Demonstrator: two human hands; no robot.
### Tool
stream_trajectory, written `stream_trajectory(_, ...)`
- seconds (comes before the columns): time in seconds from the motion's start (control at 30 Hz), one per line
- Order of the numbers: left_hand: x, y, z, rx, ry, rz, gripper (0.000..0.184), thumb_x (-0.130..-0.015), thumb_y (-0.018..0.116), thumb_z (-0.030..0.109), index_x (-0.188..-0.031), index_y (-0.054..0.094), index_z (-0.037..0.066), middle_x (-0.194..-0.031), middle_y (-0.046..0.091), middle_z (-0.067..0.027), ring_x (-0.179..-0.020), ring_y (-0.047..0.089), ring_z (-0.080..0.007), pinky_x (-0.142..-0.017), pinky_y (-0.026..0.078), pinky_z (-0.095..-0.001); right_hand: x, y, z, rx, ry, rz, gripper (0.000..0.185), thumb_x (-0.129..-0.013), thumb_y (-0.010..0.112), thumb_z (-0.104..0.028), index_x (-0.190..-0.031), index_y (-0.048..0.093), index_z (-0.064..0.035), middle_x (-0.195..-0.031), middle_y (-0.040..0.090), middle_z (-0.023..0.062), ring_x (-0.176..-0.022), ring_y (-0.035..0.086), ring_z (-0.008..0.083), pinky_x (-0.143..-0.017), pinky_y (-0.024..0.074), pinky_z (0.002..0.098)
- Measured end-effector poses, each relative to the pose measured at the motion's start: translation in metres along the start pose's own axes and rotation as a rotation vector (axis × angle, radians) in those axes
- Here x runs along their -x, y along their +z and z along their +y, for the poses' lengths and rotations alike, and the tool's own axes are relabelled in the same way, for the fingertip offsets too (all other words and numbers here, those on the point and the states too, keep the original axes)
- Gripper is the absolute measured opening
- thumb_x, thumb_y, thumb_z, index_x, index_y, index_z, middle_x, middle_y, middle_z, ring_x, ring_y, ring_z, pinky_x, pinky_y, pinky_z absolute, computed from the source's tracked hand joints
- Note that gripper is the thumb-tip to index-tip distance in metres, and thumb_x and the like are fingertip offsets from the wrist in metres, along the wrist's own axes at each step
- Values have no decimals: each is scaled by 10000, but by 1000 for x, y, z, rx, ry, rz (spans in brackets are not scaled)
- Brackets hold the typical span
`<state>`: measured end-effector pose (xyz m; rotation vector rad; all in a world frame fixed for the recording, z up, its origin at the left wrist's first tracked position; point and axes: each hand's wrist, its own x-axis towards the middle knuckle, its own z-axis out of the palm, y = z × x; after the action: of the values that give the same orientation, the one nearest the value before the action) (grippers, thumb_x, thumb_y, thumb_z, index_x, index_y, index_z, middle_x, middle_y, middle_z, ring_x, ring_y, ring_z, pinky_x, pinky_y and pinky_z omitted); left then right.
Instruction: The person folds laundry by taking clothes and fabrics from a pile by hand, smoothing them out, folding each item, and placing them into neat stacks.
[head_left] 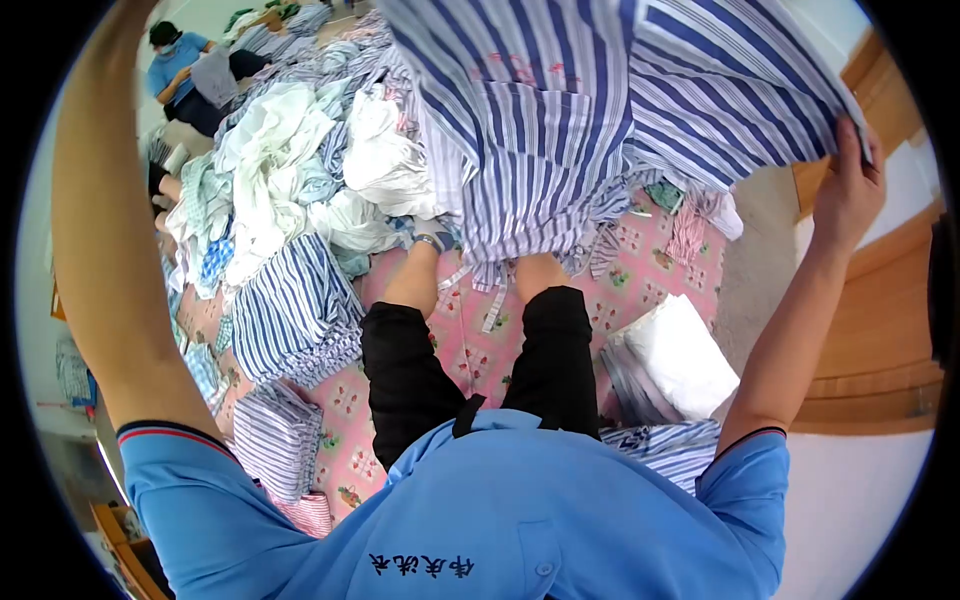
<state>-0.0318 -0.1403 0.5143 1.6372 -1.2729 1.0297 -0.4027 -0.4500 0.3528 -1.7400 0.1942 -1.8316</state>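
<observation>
A blue-and-white striped shirt [540, 120] with a chest pocket and red marks above it hangs spread out in front of me. At the right, my right hand [855, 180] pinches the edge of its striped sleeve. My left arm reaches up along the left side of the view, and the hand at its end lies beyond the top edge. The shirt's lower part hangs over my feet and the pink patterned mat [340, 420].
Folded striped clothes [295, 310] stand in a pile at the left, with another stack [275, 440] below. White folded cloth [680, 355] lies at the right. Loose laundry [275, 150] is heaped ahead. A person in blue [180, 75] sits at the upper left holding cloth.
</observation>
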Motion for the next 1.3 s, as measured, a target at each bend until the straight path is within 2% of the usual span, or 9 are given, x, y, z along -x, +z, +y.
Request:
stream_trajectory(0.13,83,-84,-57,-321,-135,-167,442,-880,564,328,-1140,560,-30,-1087,612,-175,-950,603,-240,-815,454,-312,64,-21,-78,-6,-127,47,127,-844,569,25,-970,575,38,-1075,606,140,-961,583,172,-750,478,236)
stream_trajectory(0.23,206,-125,-92,-374,-226,-18,410,-880,564,291,-1124,563,-38,-1151,585,-163,-1075,551,-253,-916,401,-332,137,-6,-132,-541,51,-628,133,-787,624,-51,-908,631,4,-973,603,172,-808,613,269,-643,497,372)
stream_trajectory(0.37,426,-177,-94,-141,-1096,-397,532,-841,619,189,-1295,437,-21,-1192,552,-180,-1112,520,-263,-970,373,-363,229,56,-150,-695,12,-1118,231,-805,580,-72,-1034,602,-46,-934,580,127,-764,595,275,-615,495,325)
stream_trajectory(0.43,510,-187,-55,-412,-665,-910,895,-697,774,250,-1385,278,-34,-1356,391,-227,-1260,370,-298,-1049,290,-402,268,83,-151,-712,87,-1164,205,-811,558,-77,-1013,579,-48,-895,571,98,-753,585,258,-617,493,331)
stream_trajectory(0.53,463,-125,82,590,-1053,-1027,1218,-490,865,222,-1429,129,-24,-1476,210,-188,-1367,212,-292,-1115,176,-376,302,109,-143,-690,92,-1257,170,-801,554,-83,-968,566,-55,-851,558,80,-746,584,256,-616,493,346)
stream_trajectory(0.67,459,-65,143,523,-421,-1094,518,-665,718,75,-1155,560,22,-1140,590,-153,-1065,563,-263,-961,395,-373,309,113,-135,-635,58,-1309,219,-818,568,-120,-1029,563,-61,-903,578,91,-817,595,280,-666,499,350)
stream_trajectory(0.8,446,-50,132,547,-803,-760,188,-738,602,-21,-921,621,16,-844,647,-120,-733,638,-204,-677,503,-312,301,80,-89,-366,322,-1160,603,-731,724,-329,-1233,509,-73,-1129,579,108,-1011,569,299,-879,449,373)
stream_trajectory(0.97,425,-88,77,438,-1144,-92,361,-799,588,-37,-1155,526,-37,-1122,573,-95,-985,546,-185,-857,414,-315,382,29,12,741,306,-811,725,-683,716,-147,-1330,395,-95,-1233,522,136,-1150,474,332,-988,312,546)
stream_trajectory(1.3,421,-177,-59,546,-1397,319,310,-876,519,164,-1141,507,4,-1048,603,-80,-920,605,-210,-784,502,-333,305,41,96,556,164,-636,463,-593,550,57,-1019,654,-91,-967,662,111,-915,615,299,-834,452,381)
